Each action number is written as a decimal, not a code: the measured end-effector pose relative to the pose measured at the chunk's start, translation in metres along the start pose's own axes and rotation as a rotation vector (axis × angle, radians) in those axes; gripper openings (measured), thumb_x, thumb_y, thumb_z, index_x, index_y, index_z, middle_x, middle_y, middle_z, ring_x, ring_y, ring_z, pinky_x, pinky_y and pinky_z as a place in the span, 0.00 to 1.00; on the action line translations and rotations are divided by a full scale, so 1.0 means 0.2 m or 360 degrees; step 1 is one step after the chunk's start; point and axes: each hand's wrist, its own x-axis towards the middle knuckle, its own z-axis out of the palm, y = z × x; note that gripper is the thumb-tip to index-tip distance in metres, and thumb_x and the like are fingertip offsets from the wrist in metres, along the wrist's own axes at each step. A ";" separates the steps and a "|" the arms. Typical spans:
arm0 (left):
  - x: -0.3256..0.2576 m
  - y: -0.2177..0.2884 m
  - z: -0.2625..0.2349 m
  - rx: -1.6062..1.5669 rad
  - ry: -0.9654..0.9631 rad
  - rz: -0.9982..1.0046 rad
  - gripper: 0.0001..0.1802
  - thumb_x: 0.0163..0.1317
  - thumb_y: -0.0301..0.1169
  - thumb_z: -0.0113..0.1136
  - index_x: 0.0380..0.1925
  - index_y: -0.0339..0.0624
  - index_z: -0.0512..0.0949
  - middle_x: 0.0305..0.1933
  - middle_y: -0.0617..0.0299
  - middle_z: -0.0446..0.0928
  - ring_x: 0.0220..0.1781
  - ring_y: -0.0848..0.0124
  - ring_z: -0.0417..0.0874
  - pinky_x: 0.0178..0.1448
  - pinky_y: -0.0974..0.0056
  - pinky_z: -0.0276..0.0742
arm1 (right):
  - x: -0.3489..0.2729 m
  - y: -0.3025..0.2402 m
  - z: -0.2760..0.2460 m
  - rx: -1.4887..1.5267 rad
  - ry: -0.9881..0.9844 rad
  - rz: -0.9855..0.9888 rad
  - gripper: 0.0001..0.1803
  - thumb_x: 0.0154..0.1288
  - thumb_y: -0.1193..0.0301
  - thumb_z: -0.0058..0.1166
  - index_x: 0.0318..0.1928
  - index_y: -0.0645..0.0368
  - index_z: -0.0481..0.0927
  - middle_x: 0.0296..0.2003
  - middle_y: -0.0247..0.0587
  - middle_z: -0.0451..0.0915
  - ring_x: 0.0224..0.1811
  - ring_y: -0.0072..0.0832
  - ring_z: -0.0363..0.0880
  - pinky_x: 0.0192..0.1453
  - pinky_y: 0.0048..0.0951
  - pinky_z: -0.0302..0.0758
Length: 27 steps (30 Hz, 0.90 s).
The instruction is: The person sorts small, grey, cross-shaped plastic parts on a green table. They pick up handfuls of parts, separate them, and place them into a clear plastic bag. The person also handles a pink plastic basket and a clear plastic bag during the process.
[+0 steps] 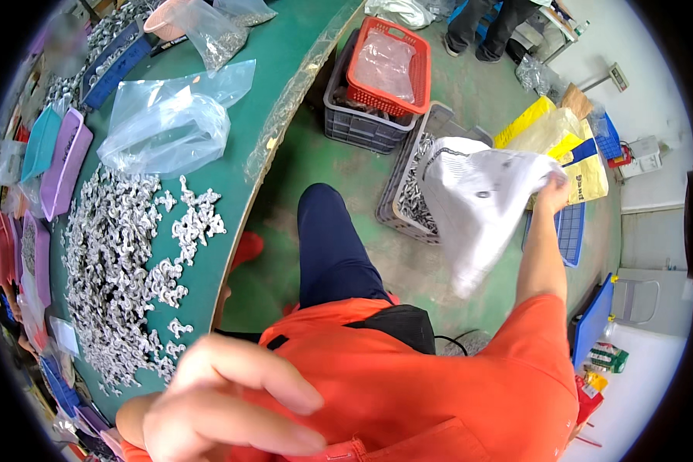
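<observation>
My right hand (553,192) is stretched out to the right, its fingers closed on a corner of a white cloth-like sheet (477,189) with dark printed marks. The sheet hangs down and partly covers a grey crate (389,208) of small metal parts (417,196) on the floor. Close to the camera, my left hand (215,396) is raised with its fingers bent and apart, and nothing shows between them. Beyond it, a wide heap of small silvery metal castings (115,269) lies on the green table (242,100).
A clear plastic bag (169,127) lies behind the heap, with purple trays (64,165) and a blue bin (115,69) nearby. A red basket (390,65) sits on a dark crate (362,127). Yellow sacks (562,135) stand right, near a blue basket (568,235). Another person's legs (485,27) show far off.
</observation>
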 end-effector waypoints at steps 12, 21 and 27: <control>-0.14 -0.06 -0.02 -0.0422 -0.0253 0.0093 0.25 0.65 0.42 0.52 0.51 0.30 0.71 0.53 0.50 0.67 0.56 0.61 0.69 0.61 0.60 0.63 | -0.32 0.16 0.40 -0.0805 -0.1242 -0.0444 0.41 0.52 0.72 0.54 0.66 0.65 0.51 0.63 0.63 0.59 0.66 0.55 0.57 0.69 0.41 0.57; -0.24 -0.13 0.14 -0.0655 0.0259 0.0910 0.33 0.42 0.40 0.68 0.44 0.26 0.70 0.48 0.52 0.69 0.48 0.60 0.71 0.52 0.62 0.66 | -0.45 0.28 0.70 0.0373 -0.1040 0.1110 0.40 0.54 0.64 0.61 0.61 0.75 0.58 0.60 0.62 0.65 0.61 0.47 0.68 0.65 0.34 0.63; -0.27 -0.09 0.14 -0.0738 0.0145 0.0908 0.34 0.40 0.39 0.67 0.46 0.29 0.69 0.48 0.53 0.67 0.52 0.61 0.67 0.57 0.62 0.62 | -0.54 -0.25 0.87 -0.0410 -0.0994 -0.0277 0.33 0.52 0.73 0.57 0.59 0.71 0.64 0.57 0.63 0.68 0.60 0.49 0.68 0.66 0.37 0.61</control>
